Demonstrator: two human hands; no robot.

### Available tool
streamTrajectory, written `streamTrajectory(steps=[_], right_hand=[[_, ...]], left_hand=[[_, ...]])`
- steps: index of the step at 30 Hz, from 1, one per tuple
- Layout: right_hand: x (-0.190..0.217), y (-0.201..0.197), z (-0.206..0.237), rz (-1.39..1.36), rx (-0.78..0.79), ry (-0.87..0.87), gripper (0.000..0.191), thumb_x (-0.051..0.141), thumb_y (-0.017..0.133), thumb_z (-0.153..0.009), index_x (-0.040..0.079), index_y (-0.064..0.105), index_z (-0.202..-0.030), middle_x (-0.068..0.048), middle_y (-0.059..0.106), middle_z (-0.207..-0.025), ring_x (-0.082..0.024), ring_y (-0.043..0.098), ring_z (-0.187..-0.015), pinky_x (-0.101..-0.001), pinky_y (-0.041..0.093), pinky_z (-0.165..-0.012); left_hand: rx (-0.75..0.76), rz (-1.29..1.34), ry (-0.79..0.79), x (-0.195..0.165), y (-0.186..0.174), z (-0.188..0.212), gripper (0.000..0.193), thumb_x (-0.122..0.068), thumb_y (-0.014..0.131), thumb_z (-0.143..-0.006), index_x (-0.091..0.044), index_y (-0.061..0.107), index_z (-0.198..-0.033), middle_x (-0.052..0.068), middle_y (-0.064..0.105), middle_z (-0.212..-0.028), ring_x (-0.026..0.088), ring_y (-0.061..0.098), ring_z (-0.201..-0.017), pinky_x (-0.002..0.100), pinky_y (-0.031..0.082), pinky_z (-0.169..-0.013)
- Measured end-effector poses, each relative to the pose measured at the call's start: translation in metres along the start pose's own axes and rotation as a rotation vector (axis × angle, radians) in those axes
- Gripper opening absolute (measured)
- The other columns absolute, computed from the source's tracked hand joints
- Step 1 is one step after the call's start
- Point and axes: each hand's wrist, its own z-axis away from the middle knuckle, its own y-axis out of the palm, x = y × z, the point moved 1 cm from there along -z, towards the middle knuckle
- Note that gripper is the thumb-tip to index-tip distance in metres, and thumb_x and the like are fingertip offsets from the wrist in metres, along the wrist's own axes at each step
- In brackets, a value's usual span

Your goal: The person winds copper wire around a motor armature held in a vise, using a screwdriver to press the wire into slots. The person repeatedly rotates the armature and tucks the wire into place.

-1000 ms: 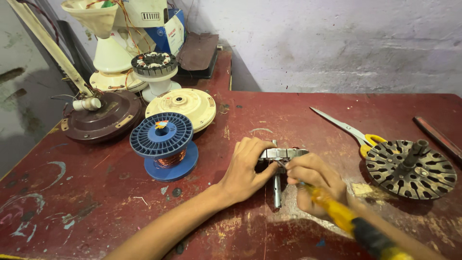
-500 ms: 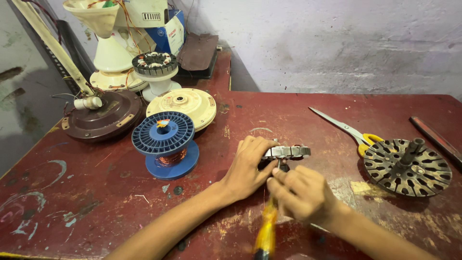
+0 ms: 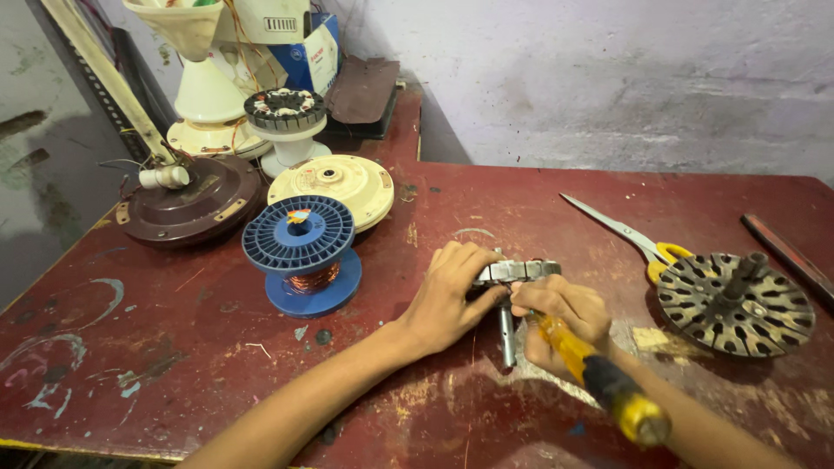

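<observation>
Since half a second ago the right hand [image 3: 560, 317], clenched on the yellow-and-black-handled screwdriver [image 3: 599, 380], has swung its handle outward, while the left hand [image 3: 452, 295] grips the small grey metal stator on its shaft [image 3: 514, 276], so work on it continues.

Upright metal rotor [image 3: 519, 272], yellow-handled screwdriver [image 3: 599, 382] beside.

Two hands on a small motor part, red worktable.

Left hand [image 3: 452, 291] grips stator [image 3: 519, 271] by its rim, shaft [image 3: 507, 334] pointing toward the camera. Right hand [image 3: 560, 317] holds yellow-black screwdriver [image 3: 599, 378] against it. Blue wire spool [image 3: 300, 252] to the left, scissors [image 3: 630, 234] and slotted rotor [image 3: 734, 304] to the right, table [image 3: 174, 347] scuffed.
</observation>
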Motion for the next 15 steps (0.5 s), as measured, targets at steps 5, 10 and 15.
streamTrajectory(steps=[5, 10, 15], right_hand=[[-0.007, -0.002, 0.007, -0.059, 0.053, -0.159, 0.033, -0.005, 0.055, -0.07, 0.001, 0.06, -0.102, -0.008, 0.068, -0.085, -0.02, 0.07, -0.076, -0.0329, 0.062, -0.068], [-0.008, -0.011, -0.013, -0.205, -0.272, 0.048, 0.008, 0.002, 0.062, -0.095, 0.01, 0.063, -0.096, -0.002, 0.063, -0.075, -0.005, 0.052, -0.06, -0.021, 0.041, -0.045], [-0.03, -0.032, -0.073, -0.16, 0.148, 0.471, 0.008, 0.007, 0.061, -0.1, 0.002, 0.064, -0.095, -0.004, 0.066, -0.067, -0.011, 0.062, -0.054, -0.026, 0.048, -0.047]], left_hand=[[-0.028, 0.014, 0.021, -0.008, -0.001, 0.001, 0.037, -0.019, 0.073, -0.09, -0.005, 0.062, -0.123, 0.01, 0.062, -0.108, 0.03, 0.055, -0.104, 0.041, 0.043, -0.093], [-0.031, 0.027, 0.057, -0.013, -0.005, 0.001, 0.037, -0.024, 0.073, -0.093, -0.005, 0.062, -0.123, 0.01, 0.062, -0.106, 0.029, 0.055, -0.104, 0.041, 0.042, -0.094], [-0.034, -0.002, 0.051, -0.011, -0.004, 0.003, 0.036, -0.03, 0.072, -0.097, -0.005, 0.062, -0.121, 0.009, 0.062, -0.105, 0.027, 0.055, -0.104, 0.04, 0.041, -0.092]])
